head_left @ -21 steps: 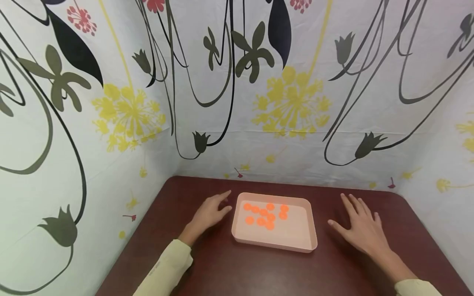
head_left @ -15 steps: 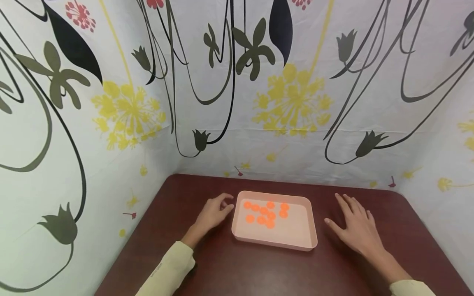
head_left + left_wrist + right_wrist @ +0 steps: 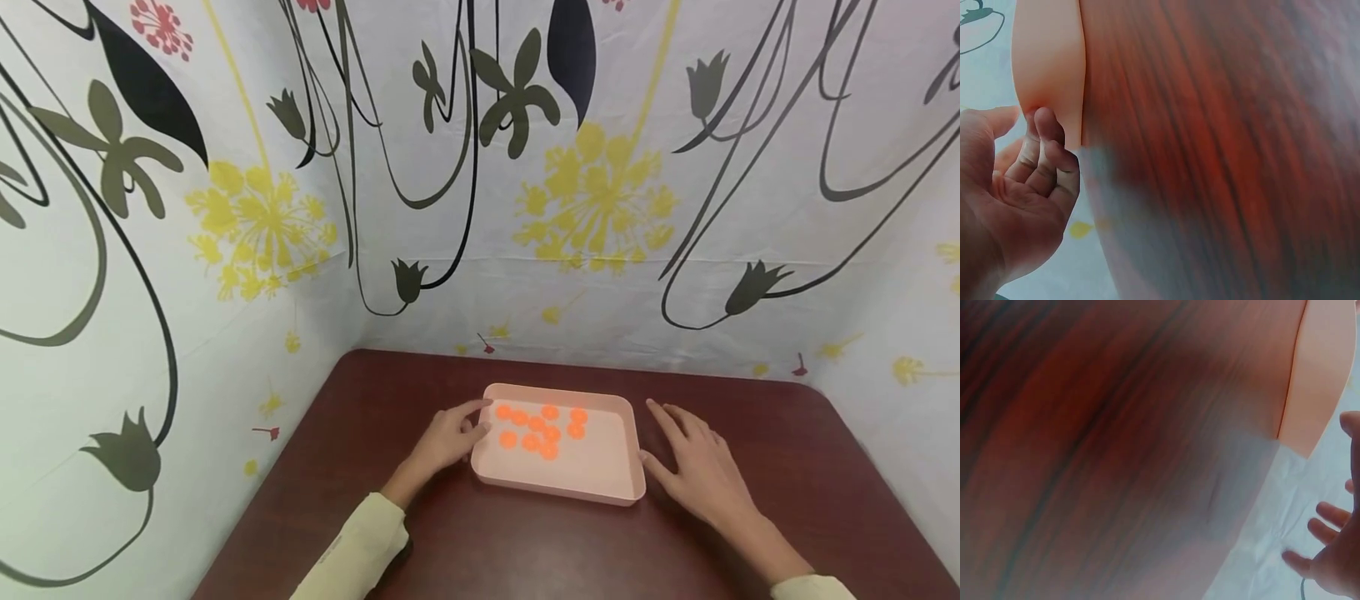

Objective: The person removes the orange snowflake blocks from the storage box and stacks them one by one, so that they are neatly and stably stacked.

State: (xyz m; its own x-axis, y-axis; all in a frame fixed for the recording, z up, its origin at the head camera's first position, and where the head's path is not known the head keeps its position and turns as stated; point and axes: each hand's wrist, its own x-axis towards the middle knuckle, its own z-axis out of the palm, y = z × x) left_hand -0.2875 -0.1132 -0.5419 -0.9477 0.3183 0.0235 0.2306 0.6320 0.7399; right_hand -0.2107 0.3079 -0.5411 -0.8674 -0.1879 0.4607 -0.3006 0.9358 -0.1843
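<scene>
Both hands flank the pink tray, right fingers extended.

A dark reddish-brown worktop is seen here, its far corners rounded, a soft sheen spread across the front. Directly on it, past the middle, a shallow pale-pink tray is borne, angled slightly askew. Dark-streaked grain is picked up close in, though its finish can hardly be judged through the blur.
</scene>
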